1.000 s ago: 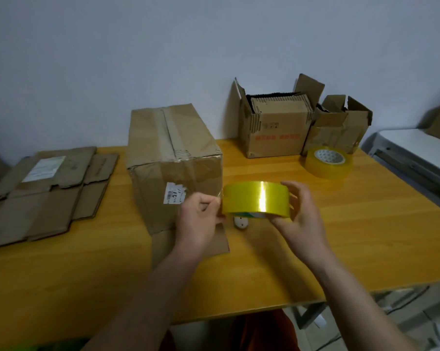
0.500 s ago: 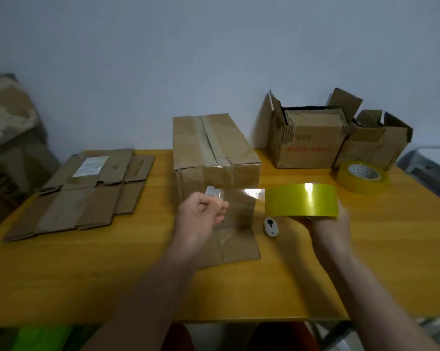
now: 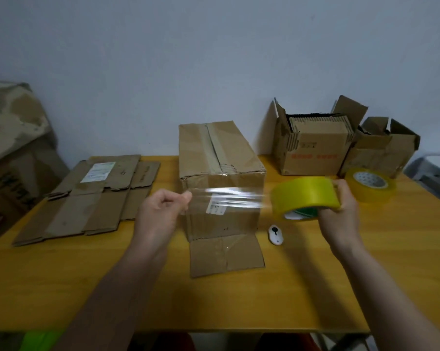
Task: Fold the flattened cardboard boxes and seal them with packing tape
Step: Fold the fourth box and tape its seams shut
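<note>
Holding the yellow tape roll point(image 3: 305, 197) right of frame centre: right hand point(image 3: 340, 211) has fingers point(image 3: 341, 184) curled over the roll's top edge, roll lifted off the counter point(image 3: 315, 287). Left hand point(image 3: 160, 211) at centre-left pinches the free end of the tape strip point(image 3: 226, 201) between thumb and curled fingers. Strip is clear, glossy, stretched taut and roughly level between the two hands, with white glare streaks along it.

Strip hangs in front of the near face of the folded box point(image 3: 221, 178), centre frame. Cannot tell if it touches the cardboard. Box details:
- brown, creased, worn
- top seam already carries a band of tape running front to back
- white label point(image 3: 215, 207) on the near face, seen through the strip
- one bottom flap point(image 3: 226, 254) lies flat on the counter toward the camera, unsealed

White cutter point(image 3: 275, 234) sits on the counter just right of that flap, below the roll.

Left of frame: flattened boxes point(image 3: 87, 198) spread flat, overlapping, one with a white label on top. Upper right: open box point(image 3: 312, 148) packed with upright cardboard sheets, smaller open box point(image 3: 380, 150) beside it. Second tape roll point(image 3: 369, 184) lies flat in front of the smaller box, just behind the right hand. Counter is orange-yellow wood grain.
</note>
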Motion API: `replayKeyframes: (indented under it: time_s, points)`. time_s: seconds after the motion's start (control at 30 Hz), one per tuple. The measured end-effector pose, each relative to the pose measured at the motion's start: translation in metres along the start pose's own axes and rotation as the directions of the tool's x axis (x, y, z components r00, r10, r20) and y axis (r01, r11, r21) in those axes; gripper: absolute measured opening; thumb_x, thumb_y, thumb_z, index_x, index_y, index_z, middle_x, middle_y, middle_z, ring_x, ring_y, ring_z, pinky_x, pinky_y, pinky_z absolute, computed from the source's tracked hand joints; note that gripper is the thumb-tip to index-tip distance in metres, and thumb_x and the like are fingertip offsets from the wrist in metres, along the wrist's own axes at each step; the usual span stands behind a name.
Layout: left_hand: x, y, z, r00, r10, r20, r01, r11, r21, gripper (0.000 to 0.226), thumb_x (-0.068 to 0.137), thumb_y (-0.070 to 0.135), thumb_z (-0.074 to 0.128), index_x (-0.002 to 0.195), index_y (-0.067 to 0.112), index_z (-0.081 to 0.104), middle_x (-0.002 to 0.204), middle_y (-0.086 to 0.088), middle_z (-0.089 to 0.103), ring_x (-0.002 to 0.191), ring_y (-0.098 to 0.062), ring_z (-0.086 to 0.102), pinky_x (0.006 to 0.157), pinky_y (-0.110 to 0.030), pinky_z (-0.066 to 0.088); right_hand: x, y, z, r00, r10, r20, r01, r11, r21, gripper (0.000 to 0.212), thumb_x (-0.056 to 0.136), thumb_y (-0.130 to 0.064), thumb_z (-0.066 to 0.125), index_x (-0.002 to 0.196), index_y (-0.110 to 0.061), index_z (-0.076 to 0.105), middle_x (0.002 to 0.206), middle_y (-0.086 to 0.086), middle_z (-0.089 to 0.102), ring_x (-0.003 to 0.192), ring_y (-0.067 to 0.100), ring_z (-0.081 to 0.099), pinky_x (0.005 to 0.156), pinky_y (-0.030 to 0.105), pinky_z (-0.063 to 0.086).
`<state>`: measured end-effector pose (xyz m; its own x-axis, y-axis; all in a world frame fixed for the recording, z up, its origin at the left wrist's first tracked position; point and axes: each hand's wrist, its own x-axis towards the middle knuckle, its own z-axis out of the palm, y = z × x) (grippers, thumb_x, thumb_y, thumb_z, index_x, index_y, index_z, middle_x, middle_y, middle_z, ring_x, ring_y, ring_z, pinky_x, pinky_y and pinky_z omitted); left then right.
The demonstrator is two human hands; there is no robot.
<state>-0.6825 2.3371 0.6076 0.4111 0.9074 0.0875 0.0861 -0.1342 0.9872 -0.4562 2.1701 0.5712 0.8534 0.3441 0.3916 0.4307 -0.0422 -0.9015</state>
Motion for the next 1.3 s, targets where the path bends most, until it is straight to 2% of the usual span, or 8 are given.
replayKeyframes:
  time_s: [0.17,0.23,0.37,0.43,0.73,1.03,1.2,1.3]
  points:
    - [0.012,0.005,-0.003,0.999,-0.005,0.038,0.005,1.000,-0.002,0.029,0.088,0.032,0.066,0.066,0.016,0.058,0.048,0.017,0.054,0.058,-0.002,0.051,0.071,-0.027,0.041,0.014,-0.001,0.000,0.999,0.043,0.016,-0.045,0.995,0.090,0.032,0.085,0.006,0.055,0.096,-0.023,0.060,0.086,0.001,0.063,0.080,0.021,0.060,0.065,0.033,0.050]
    - [0.018,0.010,-0.001,0.999,0.039,-0.021,-0.039,0.999,-0.002,0.031,0.087,0.034,0.067,0.063,0.017,0.057,0.049,0.016,0.054,0.051,0.005,0.050,0.067,-0.027,0.039,0.023,-0.009,-0.001,0.999,0.007,-0.032,-0.005,0.998,0.067,0.036,0.083,0.006,0.056,0.090,-0.029,0.062,0.081,-0.005,0.063,0.074,0.012,0.059,0.059,0.026,0.046]
    - [0.036,0.024,0.005,0.982,0.128,-0.142,-0.126,0.992,0.027,0.033,0.088,0.032,0.068,0.061,0.018,0.055,0.062,0.011,0.061,0.067,0.002,0.057,0.063,-0.021,0.036,0.043,-0.033,-0.002,0.985,-0.164,-0.058,0.159,0.984,-0.081,0.041,0.077,0.010,0.049,0.098,-0.024,0.058,0.078,-0.009,0.057,0.069,0.004,0.052,0.053,0.021,0.039]
    - [0.044,0.029,0.009,0.974,0.136,-0.179,-0.128,0.990,0.056,0.033,0.088,0.030,0.068,0.061,0.017,0.054,0.058,0.012,0.057,0.056,0.009,0.054,0.057,-0.017,0.035,0.051,-0.041,-0.001,0.976,-0.218,-0.027,0.208,0.957,-0.200,0.040,0.074,0.010,0.047,0.099,-0.020,0.055,0.075,-0.005,0.053,0.067,0.013,0.049,0.053,0.025,0.034]
    - [0.055,0.015,0.004,0.976,0.047,-0.214,-0.029,0.996,0.087,0.030,0.090,0.028,0.066,0.065,0.015,0.057,0.073,0.003,0.060,0.074,-0.005,0.054,0.059,-0.022,0.033,0.057,-0.045,-0.005,0.983,-0.168,0.080,0.183,0.795,-0.579,0.033,0.079,0.003,0.053,0.108,-0.012,0.048,0.095,0.013,0.053,0.086,0.038,0.052,0.067,0.046,0.044]
    - [0.067,0.001,-0.003,0.987,-0.108,-0.119,0.112,0.993,0.030,0.030,0.090,0.029,0.066,0.066,0.015,0.056,0.070,0.002,0.056,0.073,-0.014,0.049,0.076,-0.031,0.039,0.067,-0.034,0.011,0.979,-0.114,0.166,0.195,0.753,-0.629,0.027,0.083,0.002,0.054,0.102,-0.016,0.047,0.088,0.006,0.049,0.078,0.029,0.046,0.061,0.039,0.039]
    - [0.062,-0.016,0.001,0.926,-0.372,0.065,0.374,0.880,-0.293,0.022,0.091,0.032,0.063,0.076,0.017,0.057,0.066,0.005,0.051,0.063,-0.009,0.046,0.076,-0.028,0.047,0.063,-0.010,0.024,0.975,0.016,0.221,0.093,0.876,-0.473,0.020,0.086,0.008,0.052,0.098,-0.008,0.051,0.085,0.013,0.055,0.079,0.033,0.051,0.063,0.040,0.040]
    - [0.060,-0.023,0.012,0.938,-0.348,-0.002,0.338,0.913,-0.228,0.030,0.095,0.040,0.054,0.077,0.016,0.057,0.065,0.004,0.050,0.064,-0.011,0.048,0.073,-0.029,0.048,0.063,-0.003,0.023,0.975,0.024,0.221,0.075,0.900,-0.429,0.015,0.087,0.007,0.053,0.091,-0.006,0.048,0.078,0.011,0.052,0.075,0.032,0.049,0.058,0.036,0.035]
